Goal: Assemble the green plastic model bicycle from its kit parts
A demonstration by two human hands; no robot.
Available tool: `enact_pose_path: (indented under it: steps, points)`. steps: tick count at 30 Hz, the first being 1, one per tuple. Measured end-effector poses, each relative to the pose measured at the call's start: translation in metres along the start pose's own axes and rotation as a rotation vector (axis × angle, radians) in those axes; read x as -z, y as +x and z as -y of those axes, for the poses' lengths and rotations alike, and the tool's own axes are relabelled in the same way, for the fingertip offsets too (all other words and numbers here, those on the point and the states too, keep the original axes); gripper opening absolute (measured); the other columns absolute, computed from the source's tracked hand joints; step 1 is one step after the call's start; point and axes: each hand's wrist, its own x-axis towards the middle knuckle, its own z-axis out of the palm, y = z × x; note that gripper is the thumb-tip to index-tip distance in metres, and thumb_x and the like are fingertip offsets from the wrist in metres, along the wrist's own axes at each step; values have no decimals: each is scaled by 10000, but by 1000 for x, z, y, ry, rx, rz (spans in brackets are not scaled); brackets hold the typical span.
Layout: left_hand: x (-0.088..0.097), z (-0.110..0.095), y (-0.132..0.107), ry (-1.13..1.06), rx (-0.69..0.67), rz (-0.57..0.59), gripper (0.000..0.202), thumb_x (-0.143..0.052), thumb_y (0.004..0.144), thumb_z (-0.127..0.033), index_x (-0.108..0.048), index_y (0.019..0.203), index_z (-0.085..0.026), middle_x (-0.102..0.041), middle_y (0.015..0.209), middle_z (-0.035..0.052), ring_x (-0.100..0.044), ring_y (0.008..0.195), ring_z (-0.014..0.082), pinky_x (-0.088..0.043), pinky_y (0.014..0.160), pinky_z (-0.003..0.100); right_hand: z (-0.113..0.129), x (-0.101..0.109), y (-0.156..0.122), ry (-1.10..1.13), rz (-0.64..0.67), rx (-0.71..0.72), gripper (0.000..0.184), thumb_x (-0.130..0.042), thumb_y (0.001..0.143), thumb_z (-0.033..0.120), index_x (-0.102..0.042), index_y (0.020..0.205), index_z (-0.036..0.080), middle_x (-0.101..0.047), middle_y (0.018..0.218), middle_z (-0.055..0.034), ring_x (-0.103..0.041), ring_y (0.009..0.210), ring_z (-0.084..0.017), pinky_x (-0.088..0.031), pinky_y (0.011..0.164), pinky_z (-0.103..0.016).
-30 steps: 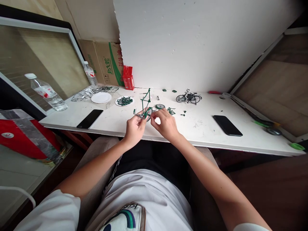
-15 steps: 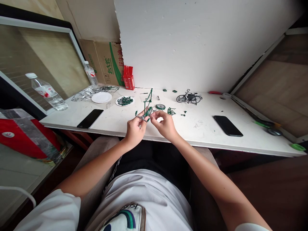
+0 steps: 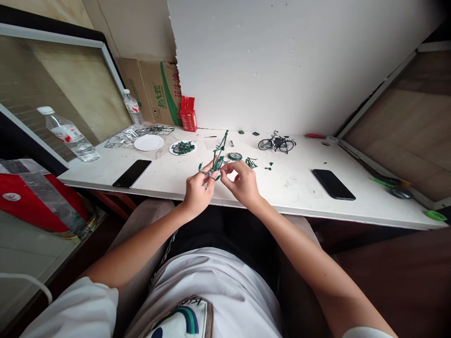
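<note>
- Frame, green, of a small model bike: held above the desk's near edge, in front of the person. Its thin tubes slant up and away, and its lower end sits between both hands.
- Left hand: thumb and fingers are clamped on the frame's lower end, where a silvery bit shows just beside the fingertips.
- Right hand: thumb and forefinger are pinched at the same lower joint, with the other fingers curled. Whether a tiny part sits between those fingertips I cannot tell.
- Step in hand, as I judge it: fitting or adjusting a piece at that lower joint.
- To do it well, the left hand should act as the vise and grip close to the joint rather than out on the long tubes, which look likely to bend.
- The right hand should press along the line of the joint with light force and no twisting.
- Working low over the desk would help, so that a dropped bit lands on white and is easy to find.
- Wheel and loose green parts lie on the desk just beyond the hands.
- Finished bike stands farther back and can serve as a pattern.
- Two phones lie well apart, one to either side.
</note>
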Motion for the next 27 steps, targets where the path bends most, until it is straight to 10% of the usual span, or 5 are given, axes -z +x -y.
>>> enact_pose_path:
  steps: [27]
  points:
    - [5, 14, 3, 123, -132, -22, 423, -709, 990, -400, -762, 1325, -146, -762, 1319, 151, -803, 1054, 264, -673, 923, 333, 0, -8, -2, 314, 104, -257, 165, -696, 913, 348, -740, 895, 190, -773, 875, -52, -710, 829, -206, -556, 815, -330]
